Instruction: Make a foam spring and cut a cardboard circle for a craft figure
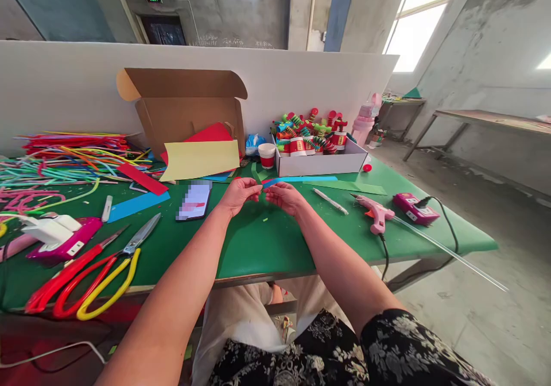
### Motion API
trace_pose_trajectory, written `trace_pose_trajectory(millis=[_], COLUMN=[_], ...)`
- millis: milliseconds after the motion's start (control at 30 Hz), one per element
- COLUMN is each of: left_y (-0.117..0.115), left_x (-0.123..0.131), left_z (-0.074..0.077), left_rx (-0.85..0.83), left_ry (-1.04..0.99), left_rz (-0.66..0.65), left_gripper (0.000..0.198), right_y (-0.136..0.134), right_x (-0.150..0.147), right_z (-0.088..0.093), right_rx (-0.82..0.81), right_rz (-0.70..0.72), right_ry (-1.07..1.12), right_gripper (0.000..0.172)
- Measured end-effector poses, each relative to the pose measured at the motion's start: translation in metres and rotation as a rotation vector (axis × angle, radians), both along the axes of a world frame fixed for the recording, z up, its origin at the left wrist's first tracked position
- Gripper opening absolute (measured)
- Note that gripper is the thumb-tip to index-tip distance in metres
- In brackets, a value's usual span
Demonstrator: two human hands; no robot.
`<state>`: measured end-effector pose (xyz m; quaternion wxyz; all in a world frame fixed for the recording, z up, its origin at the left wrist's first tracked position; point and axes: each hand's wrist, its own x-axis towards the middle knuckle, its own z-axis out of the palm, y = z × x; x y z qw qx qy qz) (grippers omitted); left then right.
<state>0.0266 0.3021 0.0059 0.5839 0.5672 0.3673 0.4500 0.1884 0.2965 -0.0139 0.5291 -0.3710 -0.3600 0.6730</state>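
My left hand (241,195) and my right hand (284,197) are close together above the table's middle, fingertips pinched. Between them the ends of narrow paper strips meet. A blue paper strip (307,179) runs from my right fingertips out to the right. A green paper strip (255,170) extends away behind my left fingertips. A little red shows beside the blue end. Fingers hide exactly how the strips join. To the left lies a phone (194,200), and to the right a white pen (330,201).
Scissors (140,235), a blue strip (138,206) and piled pipe cleaners (73,159) lie left. Behind stand an open cardboard box (189,113), paper cups (267,155) and a white box (321,165) of spring figures. A pink glue gun (376,212) and power strip (415,208) lie right.
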Motion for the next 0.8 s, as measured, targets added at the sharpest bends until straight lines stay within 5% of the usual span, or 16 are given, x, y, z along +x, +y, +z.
trace_pose_trajectory(millis=[800], left_y=[0.0066], left_x=[0.0015], left_z=[-0.0072], left_rx=[0.037], left_ry=[0.060], left_rz=[0.070], left_gripper=[0.042], right_y=[-0.0051], right_x=[-0.0064], right_z=[0.0005], right_rx=[0.084], right_rz=[-0.011], right_ry=[-0.054], right_gripper=[0.019])
